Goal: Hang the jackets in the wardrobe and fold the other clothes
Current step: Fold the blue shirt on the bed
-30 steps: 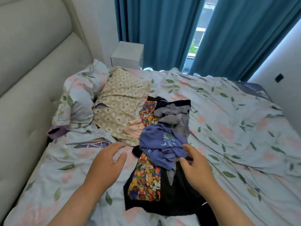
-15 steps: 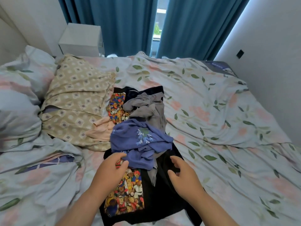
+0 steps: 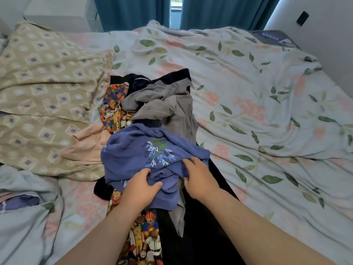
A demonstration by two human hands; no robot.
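Note:
A heap of clothes lies mid-bed. On top is a blue garment [image 3: 137,150] with a white leaf print. My left hand [image 3: 140,188] grips its near edge, fingers curled into the cloth. My right hand [image 3: 198,178] grips the same garment at its right side. Behind it lies a crumpled grey garment [image 3: 166,106]. Under both is a black garment [image 3: 198,236] with a colourful bear-print panel [image 3: 145,238]. A pale pink piece [image 3: 89,142] pokes out at the left.
The floral duvet [image 3: 257,115] covers the bed's right half. A beige patterned pillow [image 3: 44,96] lies at the left. A white bedside box [image 3: 57,14] and blue curtains [image 3: 131,12] are behind; a grey wall [image 3: 324,44] borders the right.
Both hands moved forward from above the bed onto the blue garment and took hold of it. The view came closer and turned right.

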